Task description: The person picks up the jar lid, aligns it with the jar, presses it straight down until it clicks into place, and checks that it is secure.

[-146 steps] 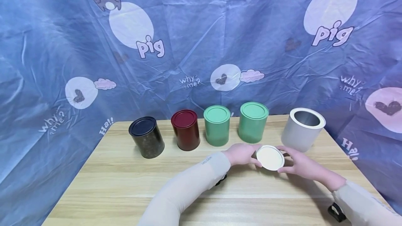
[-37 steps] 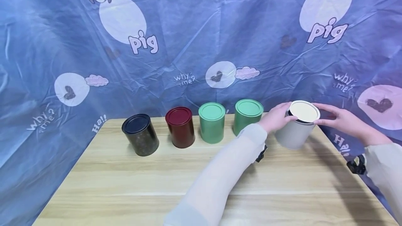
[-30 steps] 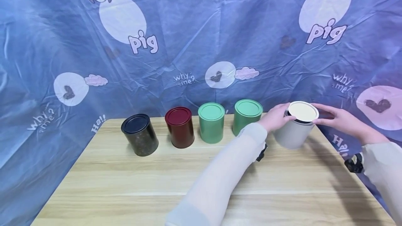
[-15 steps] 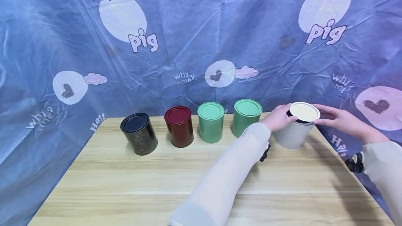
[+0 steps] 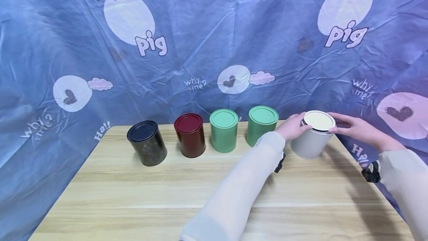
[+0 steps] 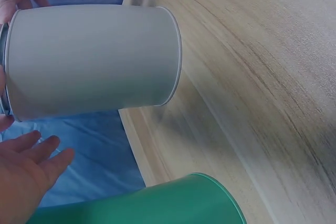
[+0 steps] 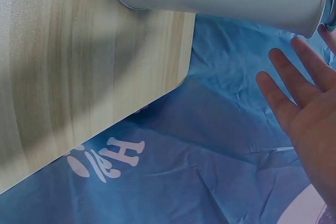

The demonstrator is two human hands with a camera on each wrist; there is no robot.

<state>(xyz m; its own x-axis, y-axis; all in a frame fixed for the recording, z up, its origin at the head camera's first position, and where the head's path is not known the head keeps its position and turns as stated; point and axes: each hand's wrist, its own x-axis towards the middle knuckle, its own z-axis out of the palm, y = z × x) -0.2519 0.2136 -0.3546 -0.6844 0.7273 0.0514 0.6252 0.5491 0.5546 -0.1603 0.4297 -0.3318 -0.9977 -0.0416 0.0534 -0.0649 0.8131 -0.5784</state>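
A white round lid lies over the mouth of the grey-white can, slightly raised, with a dark gap at its front left edge. My left hand pinches the lid's left rim between thumb and fingers. From the right, my right hand pinches the opposite rim. The can stands upright on the table. In the left wrist view its side fills the upper left, and several fingers of my left hand spread beside it. In the right wrist view, my right hand's other fingers are extended near the can.
Two green cans, a dark red can and a black can, all lidded, stand in a row to the left on the wooden table. A blue printed cloth hangs behind.
Both hands carried the lid from over the table, back and right onto the can's mouth. In the last half second it came lower and the dark gap narrowed.
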